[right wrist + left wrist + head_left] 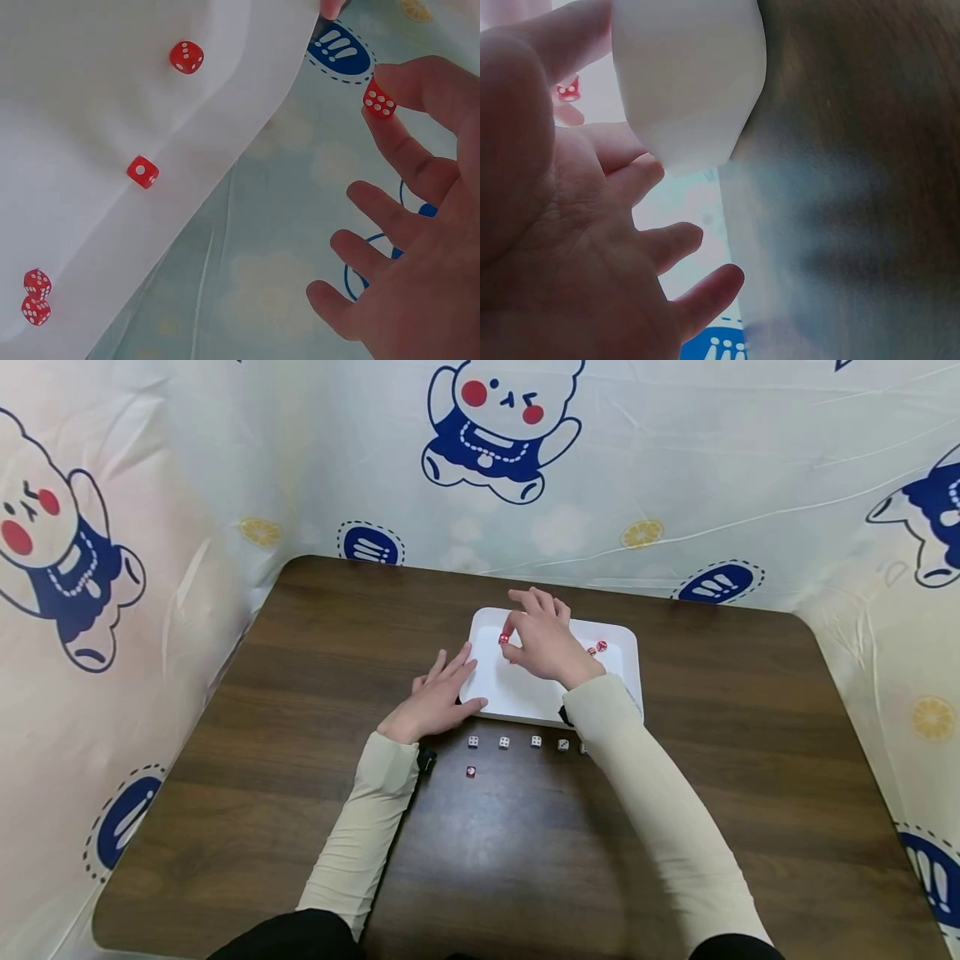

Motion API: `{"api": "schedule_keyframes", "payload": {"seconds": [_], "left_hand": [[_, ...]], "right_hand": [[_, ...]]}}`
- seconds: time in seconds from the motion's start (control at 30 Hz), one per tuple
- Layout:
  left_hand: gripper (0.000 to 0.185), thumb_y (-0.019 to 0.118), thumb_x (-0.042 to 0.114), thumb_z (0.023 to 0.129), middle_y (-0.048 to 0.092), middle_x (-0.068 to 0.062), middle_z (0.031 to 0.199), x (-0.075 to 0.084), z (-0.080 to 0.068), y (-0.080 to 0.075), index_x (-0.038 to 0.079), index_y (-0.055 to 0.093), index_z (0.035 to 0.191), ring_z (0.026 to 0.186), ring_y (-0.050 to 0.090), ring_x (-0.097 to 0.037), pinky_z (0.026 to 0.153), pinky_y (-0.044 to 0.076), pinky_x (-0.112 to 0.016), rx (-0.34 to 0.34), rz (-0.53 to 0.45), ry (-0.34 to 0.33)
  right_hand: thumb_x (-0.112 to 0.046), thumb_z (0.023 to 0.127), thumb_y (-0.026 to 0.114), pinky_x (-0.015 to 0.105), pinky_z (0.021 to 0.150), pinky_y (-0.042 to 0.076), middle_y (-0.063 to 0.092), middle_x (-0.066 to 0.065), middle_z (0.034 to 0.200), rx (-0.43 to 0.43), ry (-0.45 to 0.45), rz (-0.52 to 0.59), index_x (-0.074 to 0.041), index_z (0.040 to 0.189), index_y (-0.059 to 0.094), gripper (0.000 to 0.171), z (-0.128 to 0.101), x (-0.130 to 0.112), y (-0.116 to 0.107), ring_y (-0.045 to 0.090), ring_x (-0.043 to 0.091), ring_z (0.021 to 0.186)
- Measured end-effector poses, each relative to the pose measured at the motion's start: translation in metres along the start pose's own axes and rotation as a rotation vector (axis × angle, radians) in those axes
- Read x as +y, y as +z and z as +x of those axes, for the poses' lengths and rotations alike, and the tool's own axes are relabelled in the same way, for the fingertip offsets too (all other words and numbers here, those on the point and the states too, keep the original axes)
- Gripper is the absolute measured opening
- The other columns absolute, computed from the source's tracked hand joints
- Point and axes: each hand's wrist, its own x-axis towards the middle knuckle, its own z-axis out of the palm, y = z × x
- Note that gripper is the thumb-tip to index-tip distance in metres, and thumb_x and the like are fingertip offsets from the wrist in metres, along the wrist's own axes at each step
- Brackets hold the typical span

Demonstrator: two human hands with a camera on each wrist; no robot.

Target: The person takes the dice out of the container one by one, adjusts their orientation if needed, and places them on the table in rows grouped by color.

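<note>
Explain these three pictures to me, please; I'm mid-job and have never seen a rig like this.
There is no machine here: a person works with two bare hands. The wide picture comes from a camera on the head, looking forward and down; the other two come from cameras on the left and right wrists.

On the wooden table lies a white tray. On the person's side of it, white dice sit in a row, partly hidden by the right sleeve. A single red die lies nearer the person, by the row's left end.

The left hand is spread against the tray's left side. The right hand pinches a red die above the tray, where the right wrist view shows four more red dice.
</note>
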Motion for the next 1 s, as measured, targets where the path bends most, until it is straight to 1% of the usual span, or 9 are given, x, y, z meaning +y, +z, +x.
{"api": "schedule_keyframes", "payload": {"seconds": [0.33, 0.6, 0.8, 1.0], "left_hand": [[0.074, 0.051, 0.05, 0.095, -0.002, 0.005, 0.164, 0.002, -0.001, -0.001, 0.016, 0.023, 0.155, 0.151, -0.005, -0.035, 0.11, 0.014, -0.069, -0.004, 0.007, -0.015], [0.073, 0.051, 0.05, 0.096, -0.002, 0.005, 0.164, 0.002, 0.0, 0.0, 0.016, 0.024, 0.154, 0.151, -0.005, -0.035, 0.11, 0.013, -0.069, -0.006, 0.005, -0.004], [0.073, 0.05, 0.05, 0.096, -0.002, 0.005, 0.164, 0.002, 0.0, 0.0, 0.016, 0.024, 0.154, 0.151, -0.005, -0.035, 0.11, 0.013, -0.069, -0.006, 0.003, 0.003], [0.073, 0.05, 0.049, 0.096, -0.003, 0.005, 0.164, 0.001, 0.0, 0.0, 0.016, 0.023, 0.155, 0.151, -0.005, -0.036, 0.11, 0.012, -0.069, -0.008, 0.001, 0.003]], "right_hand": [[-0.022, 0.087, 0.06, 0.058, 0.114, 0.01, 0.03, 0.011, 0.156, 0.05, -0.053, 0.007, -0.016, 0.093, 0.068, 0.011, -0.017, -0.004, -0.005, 0.016, 0.037, 0.146], [-0.022, 0.087, 0.06, 0.058, 0.114, 0.011, 0.032, 0.011, 0.155, 0.066, -0.08, 0.012, -0.015, 0.091, 0.068, 0.011, -0.036, -0.01, -0.007, 0.02, 0.038, 0.145], [-0.02, 0.087, 0.06, 0.061, 0.113, 0.012, 0.031, 0.012, 0.155, 0.074, -0.093, 0.035, -0.014, 0.091, 0.068, 0.011, -0.05, -0.013, -0.01, 0.018, 0.038, 0.146], [-0.019, 0.086, 0.061, 0.059, 0.112, 0.014, 0.032, 0.012, 0.155, 0.088, -0.102, 0.058, -0.011, 0.091, 0.068, 0.012, -0.061, -0.014, -0.01, 0.017, 0.039, 0.146]]}}
